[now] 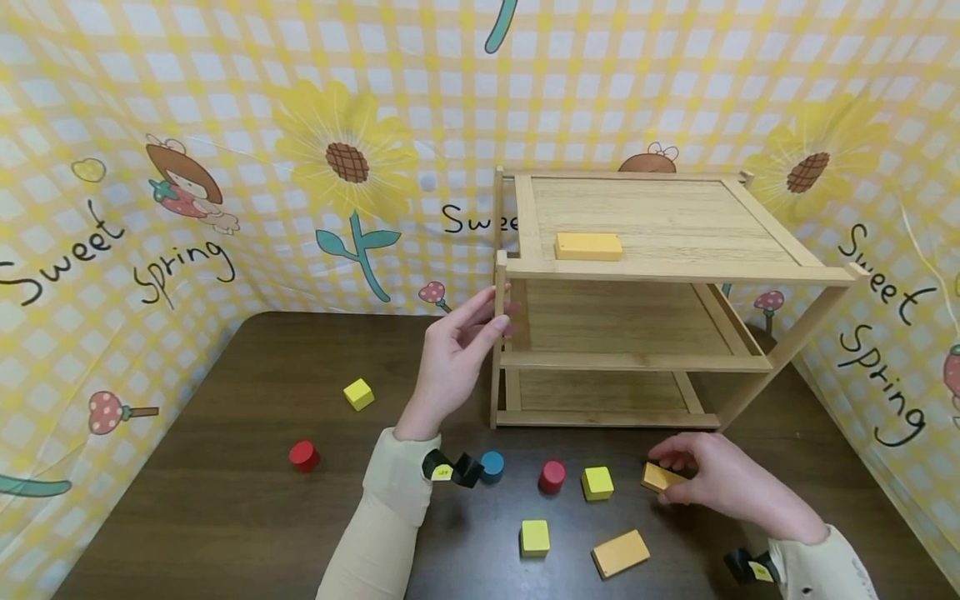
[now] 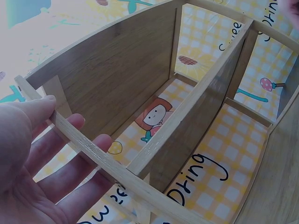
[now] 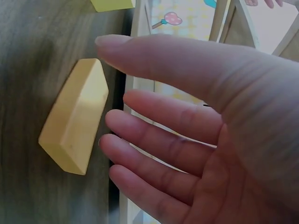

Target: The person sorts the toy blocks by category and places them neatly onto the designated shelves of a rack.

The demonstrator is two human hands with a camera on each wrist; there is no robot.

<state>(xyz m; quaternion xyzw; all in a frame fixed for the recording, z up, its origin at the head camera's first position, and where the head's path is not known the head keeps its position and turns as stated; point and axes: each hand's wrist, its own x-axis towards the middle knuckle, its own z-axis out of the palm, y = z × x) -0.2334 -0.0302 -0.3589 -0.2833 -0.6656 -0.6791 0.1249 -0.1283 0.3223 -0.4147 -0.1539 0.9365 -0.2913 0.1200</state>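
Note:
My left hand [image 1: 453, 354] is at the left upright [image 1: 499, 333] of a three-tier wooden shelf [image 1: 637, 362]. In the left wrist view its thumb lies on the near side of the upright and the fingers reach round behind. Low over the table, my right hand [image 1: 720, 479] is spread around an orange rectangular block [image 1: 662, 477]. The right wrist view shows that block [image 3: 77, 119] just beyond the fingertips, with a gap between thumb and fingers. A similar orange block [image 1: 588, 247] rests on the shelf's top tier.
On the dark table [image 1: 225, 517] lie another orange block [image 1: 621, 553], yellow cubes [image 1: 597, 483], a blue cylinder [image 1: 492, 467] and a red cylinder [image 1: 552, 477]. Further left are a yellow cube [image 1: 358, 394] and a red cylinder [image 1: 303, 456]. Checked cloth [image 1: 225, 100] hangs behind and at the sides.

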